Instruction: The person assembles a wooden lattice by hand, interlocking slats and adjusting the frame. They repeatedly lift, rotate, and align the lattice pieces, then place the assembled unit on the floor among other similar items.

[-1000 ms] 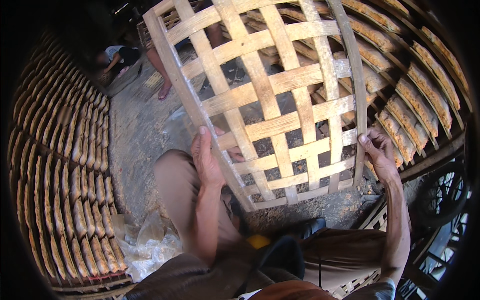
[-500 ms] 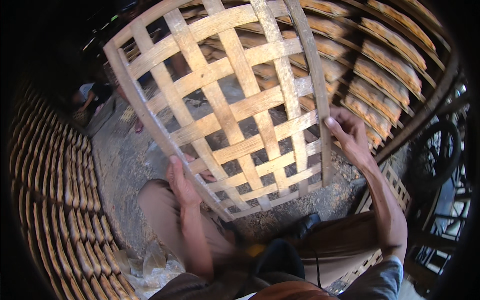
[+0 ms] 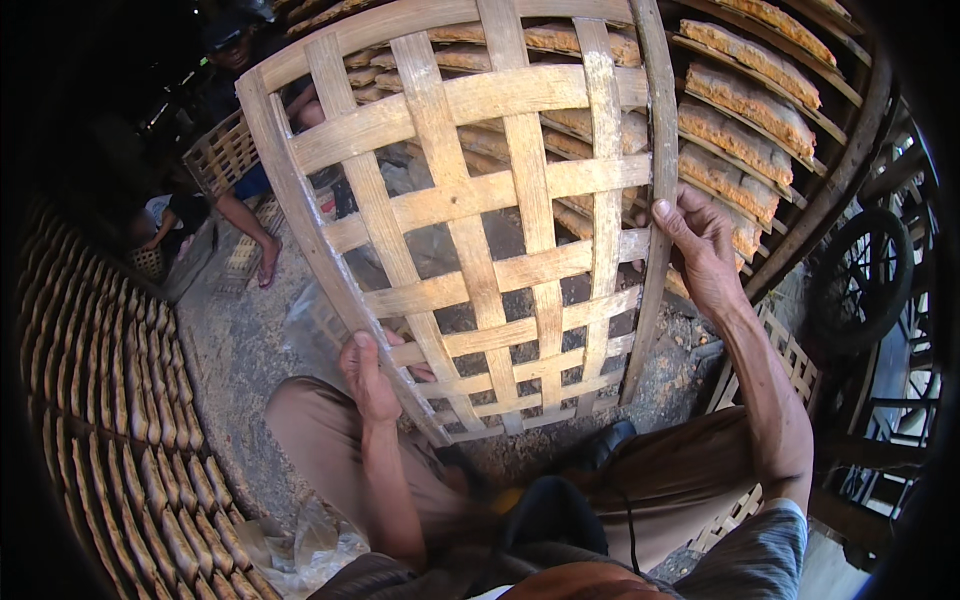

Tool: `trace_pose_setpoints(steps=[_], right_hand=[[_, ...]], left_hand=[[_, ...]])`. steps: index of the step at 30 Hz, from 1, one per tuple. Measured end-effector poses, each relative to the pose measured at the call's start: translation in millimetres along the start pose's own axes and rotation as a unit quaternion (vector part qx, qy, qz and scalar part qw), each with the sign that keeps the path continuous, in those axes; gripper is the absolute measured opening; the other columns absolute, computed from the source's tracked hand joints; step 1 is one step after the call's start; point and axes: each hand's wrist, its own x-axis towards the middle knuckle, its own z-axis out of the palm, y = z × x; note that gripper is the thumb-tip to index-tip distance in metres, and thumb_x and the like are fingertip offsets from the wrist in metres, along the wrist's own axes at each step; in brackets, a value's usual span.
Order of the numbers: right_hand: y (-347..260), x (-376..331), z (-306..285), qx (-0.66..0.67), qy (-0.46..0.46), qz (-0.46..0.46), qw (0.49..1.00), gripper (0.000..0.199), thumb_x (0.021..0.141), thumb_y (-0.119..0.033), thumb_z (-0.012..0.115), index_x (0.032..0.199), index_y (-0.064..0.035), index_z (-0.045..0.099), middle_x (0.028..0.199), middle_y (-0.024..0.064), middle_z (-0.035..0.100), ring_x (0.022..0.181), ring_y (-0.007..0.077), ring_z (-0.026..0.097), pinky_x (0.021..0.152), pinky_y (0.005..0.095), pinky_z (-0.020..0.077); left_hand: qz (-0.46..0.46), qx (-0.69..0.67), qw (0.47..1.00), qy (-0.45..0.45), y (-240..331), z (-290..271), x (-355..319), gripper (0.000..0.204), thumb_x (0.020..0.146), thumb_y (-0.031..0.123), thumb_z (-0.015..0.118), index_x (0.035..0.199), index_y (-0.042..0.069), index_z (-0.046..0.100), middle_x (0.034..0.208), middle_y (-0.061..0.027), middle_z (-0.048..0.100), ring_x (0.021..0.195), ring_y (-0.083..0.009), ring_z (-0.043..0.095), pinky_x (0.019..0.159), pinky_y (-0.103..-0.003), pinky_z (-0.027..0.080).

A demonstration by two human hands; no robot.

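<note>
Above gritty ground, both hands, left (image 3: pixel 368 372) and right (image 3: pixel 700 245), grip the woven bamboo tray's (image 3: pixel 500 200) side edges.

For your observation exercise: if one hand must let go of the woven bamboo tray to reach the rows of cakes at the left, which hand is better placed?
Probably the left hand: it grips the bamboo tray on its lower left edge, nearest those rows of cakes. The right hand holds the opposite edge.

rows of flat cakes (image 3: pixel 110 400) on racks, a wheel (image 3: pixel 862 280), another seated person (image 3: pixel 215 205)

Woven bamboo lattice tray (image 3: pixel 480 230), empty, held tilted above knees.
</note>
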Motion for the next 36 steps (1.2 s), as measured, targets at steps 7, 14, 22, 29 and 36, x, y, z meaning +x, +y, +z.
trace_pose_setpoints(steps=[7, 14, 22, 29, 36], right_hand=[[16, 0, -2, 0.014, 0.026, 0.006, 1.0, 0.028, 0.105, -0.037, 0.065, 0.106, -0.0096, 0.07, 0.088, 0.001, 0.072, 0.073, 0.0079, 0.065, 0.068, 0.0273, 0.0554], [53, 7, -3, -0.024, 0.079, 0.045, 0.996, 0.035, 0.103, -0.04, 0.067, 0.113, -0.0069, 0.072, 0.092, -0.0004, 0.068, 0.075, 0.0066, 0.059, 0.067, 0.023, 0.0464], [66, 20, -20, -0.006, 0.09, 0.06, 0.994, 0.036, 0.106, -0.035, 0.063, 0.124, -0.0049, 0.071, 0.102, 0.0002, 0.07, 0.092, 0.008, 0.06, 0.082, 0.0239, 0.0463], [62, 21, -19, 0.009, 0.102, 0.071, 0.992, 0.032, 0.106, -0.031, 0.063, 0.125, -0.0061, 0.069, 0.108, -0.0015, 0.067, 0.098, 0.0074, 0.058, 0.087, 0.024, 0.0448], [51, 20, -25, -0.007, -0.05, 0.167, 0.985, 0.055, 0.098, -0.059, 0.062, 0.116, -0.0068, 0.068, 0.108, 0.0033, 0.064, 0.091, 0.01, 0.058, 0.071, 0.0279, 0.0521]], left_hand=[[-0.094, 0.072, 0.993, 0.006, -3, 3, 8, 0.044, 0.111, 0.039, 0.048, 0.109, -0.002, 0.063, 0.093, -0.0153, 0.071, 0.073, -0.0228, 0.073, 0.06, -0.034, 0.062], [-0.205, 0.145, 0.965, -0.082, -26, 0, 14, 0.038, 0.107, 0.035, 0.061, 0.125, 0.003, 0.066, 0.112, -0.0106, 0.068, 0.102, -0.0182, 0.068, 0.089, -0.036, 0.056], [-0.167, 0.276, 0.943, -0.081, -19, 11, 14, 0.04, 0.101, 0.04, 0.071, 0.115, 0.002, 0.075, 0.099, -0.0022, 0.073, 0.091, -0.0098, 0.061, 0.083, -0.029, 0.05], [-0.182, 0.183, 0.964, -0.06, -22, 12, 13, 0.037, 0.102, 0.038, 0.07, 0.119, 0.005, 0.075, 0.094, 0.0003, 0.072, 0.089, -0.0057, 0.06, 0.081, -0.028, 0.05], [-0.153, 0.07, 0.985, 0.023, -49, 5, 15, 0.045, 0.105, 0.05, 0.059, 0.099, 0.008, 0.072, 0.08, -0.0009, 0.066, 0.077, -0.0108, 0.061, 0.074, -0.03, 0.05]])
